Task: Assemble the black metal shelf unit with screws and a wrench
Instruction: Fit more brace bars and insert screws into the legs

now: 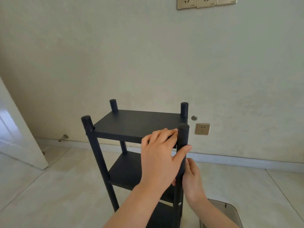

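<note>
The black metal shelf unit [131,124] stands upright on the tiled floor, with several round posts and stacked flat shelves. My left hand [160,155] lies on the near right corner of the top shelf, its thumb hooked round the front right post [183,137] and its fingers reaching onto the shelf. My right hand [193,180] is behind that same post lower down, fingers curled against it; whether it holds a wrench or screw is hidden. A silver screw head [179,203] shows on the post lower down, and another [85,133] on the front left post.
A pale wall with a socket [202,129] stands just behind the unit. A white door [18,137] leans open at the left with a floor stop [63,138]. A translucent grey container [230,214] sits at the bottom right by my right arm.
</note>
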`<state>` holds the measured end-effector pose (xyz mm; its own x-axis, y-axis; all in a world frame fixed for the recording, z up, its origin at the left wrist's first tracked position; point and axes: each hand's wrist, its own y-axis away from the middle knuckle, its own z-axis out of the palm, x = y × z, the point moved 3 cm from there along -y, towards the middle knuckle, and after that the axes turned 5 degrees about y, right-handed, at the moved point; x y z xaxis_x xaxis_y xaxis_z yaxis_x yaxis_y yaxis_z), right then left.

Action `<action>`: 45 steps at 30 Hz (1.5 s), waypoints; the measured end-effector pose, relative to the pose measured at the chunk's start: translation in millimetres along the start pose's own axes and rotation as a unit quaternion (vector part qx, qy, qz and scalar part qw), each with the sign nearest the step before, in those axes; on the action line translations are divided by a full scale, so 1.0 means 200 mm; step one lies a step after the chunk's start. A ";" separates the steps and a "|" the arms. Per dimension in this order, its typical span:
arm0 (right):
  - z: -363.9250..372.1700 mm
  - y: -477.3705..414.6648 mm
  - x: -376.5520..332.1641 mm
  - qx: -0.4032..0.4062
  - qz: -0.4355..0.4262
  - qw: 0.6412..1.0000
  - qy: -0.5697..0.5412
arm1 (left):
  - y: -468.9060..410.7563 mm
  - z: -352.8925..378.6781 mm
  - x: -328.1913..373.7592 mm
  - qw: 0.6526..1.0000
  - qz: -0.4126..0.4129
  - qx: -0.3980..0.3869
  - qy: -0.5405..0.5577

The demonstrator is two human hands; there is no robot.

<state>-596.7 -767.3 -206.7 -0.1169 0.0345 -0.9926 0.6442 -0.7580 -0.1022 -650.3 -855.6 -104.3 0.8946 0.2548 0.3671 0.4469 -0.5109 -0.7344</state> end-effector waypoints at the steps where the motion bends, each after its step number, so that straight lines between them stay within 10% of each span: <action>1: 0.01 -0.01 -0.01 -0.001 -0.001 1.000 0.003 | -0.01 -0.01 -0.01 1.000 -0.004 -0.003 -0.001; 25: 0.71 -0.23 -0.40 -0.141 -0.048 0.966 0.213 | -0.15 -0.58 -0.64 0.949 -0.241 0.126 0.156; 45: 0.91 -0.11 -0.07 -0.255 -0.083 0.930 0.251 | 0.38 -0.74 -1.10 0.802 -0.506 0.049 0.314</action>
<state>-747.0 -869.3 -179.0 0.0380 0.5212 -0.8526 0.9387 -0.3112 -0.1485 -812.7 -1071.8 -156.4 -0.0888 0.0174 0.9959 0.9694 -0.2284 0.0904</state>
